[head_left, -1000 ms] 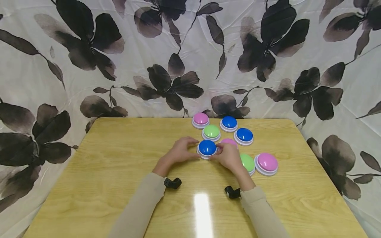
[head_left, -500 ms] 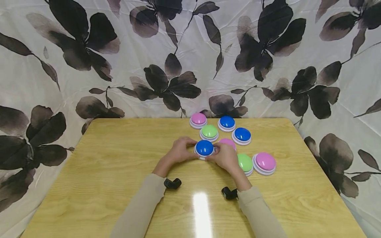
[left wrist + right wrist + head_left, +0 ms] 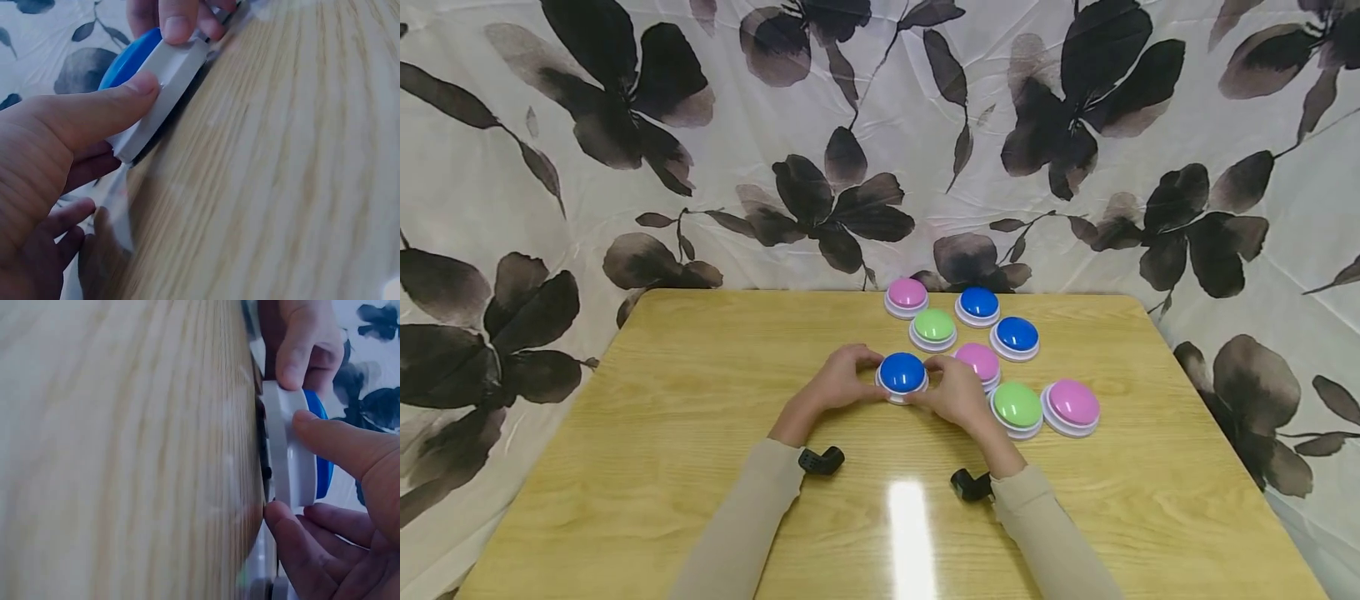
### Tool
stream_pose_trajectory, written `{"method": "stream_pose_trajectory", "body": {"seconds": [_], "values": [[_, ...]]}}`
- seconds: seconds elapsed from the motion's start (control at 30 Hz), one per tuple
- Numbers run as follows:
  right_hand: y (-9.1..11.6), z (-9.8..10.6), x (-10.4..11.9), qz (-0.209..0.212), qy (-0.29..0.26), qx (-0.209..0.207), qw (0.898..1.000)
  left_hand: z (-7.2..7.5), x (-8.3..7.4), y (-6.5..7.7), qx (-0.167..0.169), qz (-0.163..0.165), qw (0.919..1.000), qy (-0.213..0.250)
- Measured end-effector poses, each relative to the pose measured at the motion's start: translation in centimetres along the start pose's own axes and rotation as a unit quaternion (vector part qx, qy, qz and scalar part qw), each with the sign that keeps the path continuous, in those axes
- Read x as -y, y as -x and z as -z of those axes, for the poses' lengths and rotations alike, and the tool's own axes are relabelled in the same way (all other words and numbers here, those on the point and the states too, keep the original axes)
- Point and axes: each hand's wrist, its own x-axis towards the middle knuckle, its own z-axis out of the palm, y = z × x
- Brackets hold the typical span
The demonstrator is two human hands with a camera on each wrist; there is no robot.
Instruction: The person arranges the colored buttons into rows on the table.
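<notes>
Between the two hands is a blue dome push button (image 3: pixel 902 373) on a round white base. My left hand (image 3: pixel 837 385) grips its left side, and in the left wrist view the thumb (image 3: pixel 128 94) presses against the white base (image 3: pixel 164 78). From the opposite side my right hand (image 3: pixel 958 395) pinches the same base, its thumb (image 3: pixel 331 434) on the rim and its fingers curled round the edge in the right wrist view. The base sits close over the wooden table. Just right of the right hand are a pink button (image 3: pixel 977 361) and a green button (image 3: pixel 1017 405).
Farther back stand a pink button (image 3: pixel 906 293), a green button (image 3: pixel 934 325) and two blue ones, one a rear blue button (image 3: pixel 978 302). Another pink button (image 3: pixel 1073 402) is at the right. The wooden table (image 3: pixel 700 367) ends against a floral cloth (image 3: pixel 850 100).
Both hands have shifted left with the blue button, away from the others. The pink and green buttons beside the right hand now show more fully. The head view has shifted slightly.
</notes>
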Motion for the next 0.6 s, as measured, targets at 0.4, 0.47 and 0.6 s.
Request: {"method": "stream_pose_trajectory", "body": {"seconds": [0.4, 0.47, 0.6], "values": [[-1.4, -1.1, 0.9, -0.015, -0.089, 0.003, 0.996, 1.5, 0.4, 0.3, -0.015, 0.019, 0.9994, 0.023], [-1.7, -1.3, 0.9, -0.02, -0.101, 0.003, 0.995, 1.7, 0.6, 0.2, -0.017, 0.022, 0.9994, 0.021], [-2.5, -1.6, 1.0, -0.028, -0.118, 0.005, 0.993, 1.9, 1.0, -0.1, -0.02, 0.033, 0.999, 0.022]]}}
